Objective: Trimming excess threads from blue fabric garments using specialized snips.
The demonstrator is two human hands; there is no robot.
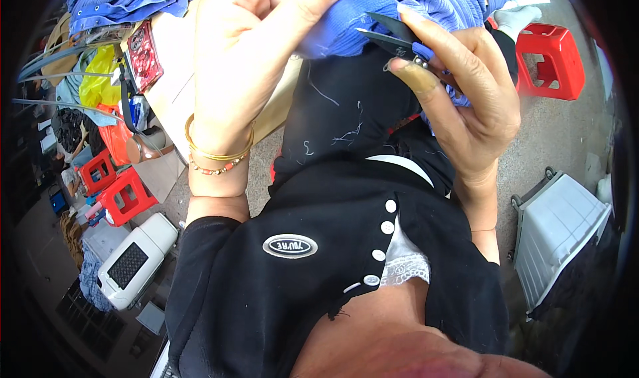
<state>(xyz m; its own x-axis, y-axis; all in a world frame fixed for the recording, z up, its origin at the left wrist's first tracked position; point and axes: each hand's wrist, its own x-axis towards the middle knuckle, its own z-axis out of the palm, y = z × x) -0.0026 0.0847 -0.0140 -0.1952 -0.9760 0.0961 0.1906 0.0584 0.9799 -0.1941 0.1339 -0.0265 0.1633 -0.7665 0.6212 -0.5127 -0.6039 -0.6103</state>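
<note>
My left hand [243, 58] is raised near the top of the view, thumb and fingers closed on the edge of a blue ribbed knit garment [359, 12]. The rest of the garment spreads to the right, partly behind my right hand. A pair of small dark thread snips [393, 42] is gripped in my right hand [479, 95], between thumb and fingers. The blades point left, slightly apart, right against or just in front of the blue knit; whether they touch it I cannot tell. Loose thread ends [346, 135] lie on my black trousers below.
More blue garments with metal snaps [126, 8] lie on the pale tabletop [176, 68] at upper left. Red stools [552, 62] stand to the right and left. A grey wheeled bin [566, 225] is at right; a yellow bag [98, 78] and a whitish case [143, 258] are at left.
</note>
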